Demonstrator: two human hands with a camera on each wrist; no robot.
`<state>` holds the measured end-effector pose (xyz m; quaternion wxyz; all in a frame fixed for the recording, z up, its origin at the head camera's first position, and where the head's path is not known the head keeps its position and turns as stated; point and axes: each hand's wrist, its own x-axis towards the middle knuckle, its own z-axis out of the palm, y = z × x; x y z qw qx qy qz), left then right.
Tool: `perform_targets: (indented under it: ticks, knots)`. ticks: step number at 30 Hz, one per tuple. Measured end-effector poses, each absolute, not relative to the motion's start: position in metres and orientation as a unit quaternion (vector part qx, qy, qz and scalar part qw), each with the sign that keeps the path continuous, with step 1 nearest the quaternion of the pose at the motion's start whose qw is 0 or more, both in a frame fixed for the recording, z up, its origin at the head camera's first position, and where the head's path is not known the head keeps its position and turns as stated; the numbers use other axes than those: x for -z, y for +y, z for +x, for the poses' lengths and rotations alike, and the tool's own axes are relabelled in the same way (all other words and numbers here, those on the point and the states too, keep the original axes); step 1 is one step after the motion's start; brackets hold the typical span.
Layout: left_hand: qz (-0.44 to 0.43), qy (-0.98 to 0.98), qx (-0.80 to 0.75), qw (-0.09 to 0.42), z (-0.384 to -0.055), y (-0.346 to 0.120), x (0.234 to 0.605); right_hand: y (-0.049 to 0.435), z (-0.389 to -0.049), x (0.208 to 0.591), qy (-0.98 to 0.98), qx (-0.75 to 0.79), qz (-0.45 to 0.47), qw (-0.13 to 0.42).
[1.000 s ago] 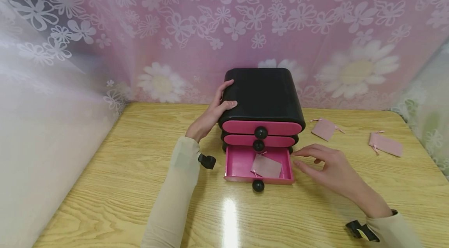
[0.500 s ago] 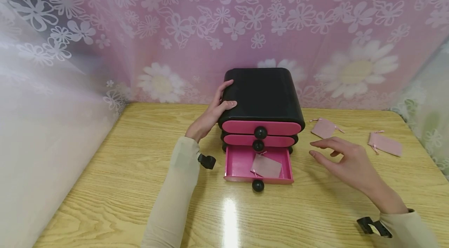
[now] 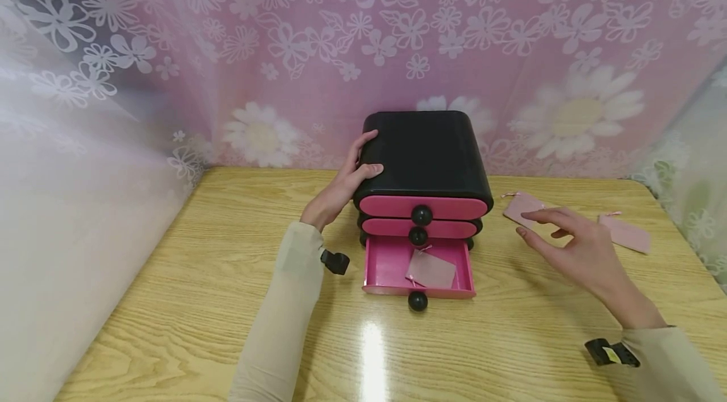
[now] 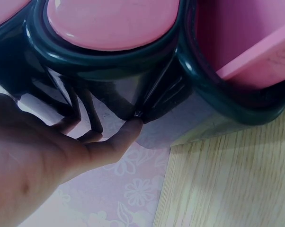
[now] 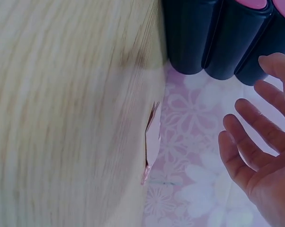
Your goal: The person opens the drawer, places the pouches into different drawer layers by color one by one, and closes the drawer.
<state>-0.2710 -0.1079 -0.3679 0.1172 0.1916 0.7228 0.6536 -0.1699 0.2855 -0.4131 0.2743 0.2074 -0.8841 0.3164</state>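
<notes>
A black drawer unit (image 3: 426, 149) with pink drawer fronts stands at the back of the table. My left hand (image 3: 341, 187) rests against its left side, thumb and a fingertip over the top edge in the head view; the left wrist view shows the fingertips pressed to the glossy side. The bottom drawer (image 3: 383, 263) is pulled out, with a pink drawstring pouch (image 3: 433, 271) lying in it. To the right, my right hand (image 3: 587, 254) hovers with fingers loosely bent and holding nothing. Its fingertips overlap a second pouch (image 3: 518, 205), while a third pouch (image 3: 632, 236) lies partly behind the hand.
The wooden table (image 3: 227, 313) extends to both sides of the unit. A pink floral curtain (image 3: 318, 23) hangs right behind it, and a pale sheet (image 3: 74, 200) closes off the left side. Black round knobs (image 3: 418, 301) stick out from the drawers.
My right hand has moved away from the open drawer, rightward and back towards the pouches on the table. The left hand, the drawer and the pouches have stayed put.
</notes>
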Motion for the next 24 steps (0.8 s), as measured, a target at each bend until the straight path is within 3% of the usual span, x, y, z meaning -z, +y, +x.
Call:
perform_targets:
  ticks: [24]
  knots:
    - [0.189, 0.721, -0.655, 0.12, -0.272, -0.108, 0.369, 0.308, -0.196, 0.417, -0.916, -0.327, 0.11, 0.203]
